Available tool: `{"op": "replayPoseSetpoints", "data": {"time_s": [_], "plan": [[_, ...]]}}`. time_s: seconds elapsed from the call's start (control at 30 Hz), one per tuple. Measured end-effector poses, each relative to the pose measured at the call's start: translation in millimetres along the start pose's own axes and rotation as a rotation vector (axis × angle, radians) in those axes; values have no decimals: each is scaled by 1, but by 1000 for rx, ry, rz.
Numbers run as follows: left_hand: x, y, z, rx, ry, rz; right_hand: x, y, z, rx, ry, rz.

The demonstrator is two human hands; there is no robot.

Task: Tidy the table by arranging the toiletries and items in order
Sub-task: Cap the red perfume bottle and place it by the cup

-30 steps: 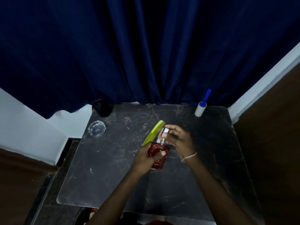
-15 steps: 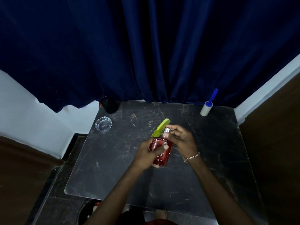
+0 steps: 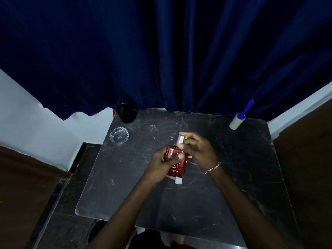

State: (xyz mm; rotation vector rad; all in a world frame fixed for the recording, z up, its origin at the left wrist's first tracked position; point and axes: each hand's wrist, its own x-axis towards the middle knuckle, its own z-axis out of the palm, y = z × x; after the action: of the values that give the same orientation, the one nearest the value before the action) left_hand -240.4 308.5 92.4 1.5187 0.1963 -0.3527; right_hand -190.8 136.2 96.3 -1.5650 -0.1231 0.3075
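Observation:
My left hand (image 3: 159, 165) grips a red perfume bottle (image 3: 177, 165) above the middle of the dark marble table (image 3: 239, 169). The fingertips of my right hand (image 3: 200, 150) pinch the bottle's silver spray top (image 3: 180, 140). A small white cap (image 3: 178, 181) sticks out below the bottle; I cannot tell what it belongs to. Only a sliver of a green comb (image 3: 188, 137) shows behind my right hand.
A clear glass ashtray (image 3: 119, 136) and a black round container (image 3: 125, 113) sit at the table's far left corner. A white lint roller with a blue handle (image 3: 237, 120) stands at the far right, against the blue curtain (image 3: 161, 60). The floor drops away left of the table.
The green comb, plainly visible behind the bottle before, is now almost hidden by my right hand. The bottle has tilted more upright, and the camera view has shifted.

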Motion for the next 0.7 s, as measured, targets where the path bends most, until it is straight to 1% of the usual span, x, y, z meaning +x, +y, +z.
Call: {"op": "replayPoseSetpoints", "data": {"time_s": [0.1, 0.2, 0.3, 0.43, 0.47, 0.63, 0.7], "plan": [[17, -6, -19, 10, 11, 11, 14, 4, 7, -27, -28, 54], [38, -9, -43, -51, -4, -22, 28, 12, 17, -80, -60, 131], [59, -13, -66, -108, -53, -67, 48, 17, 33, -133, -101, 144], [91, -18, -92, -103, -59, -43, 90, 33, 50, -234, -89, 180], [100, -19, -98, -74, -27, -26, 101, 38, 53, -251, -78, 189], [151, -26, -121, 183, 252, 34, 160, 61, 67, -425, -14, 174], [166, -28, -129, 262, 318, 45, 183, 68, 72, -481, 13, 145]]}}
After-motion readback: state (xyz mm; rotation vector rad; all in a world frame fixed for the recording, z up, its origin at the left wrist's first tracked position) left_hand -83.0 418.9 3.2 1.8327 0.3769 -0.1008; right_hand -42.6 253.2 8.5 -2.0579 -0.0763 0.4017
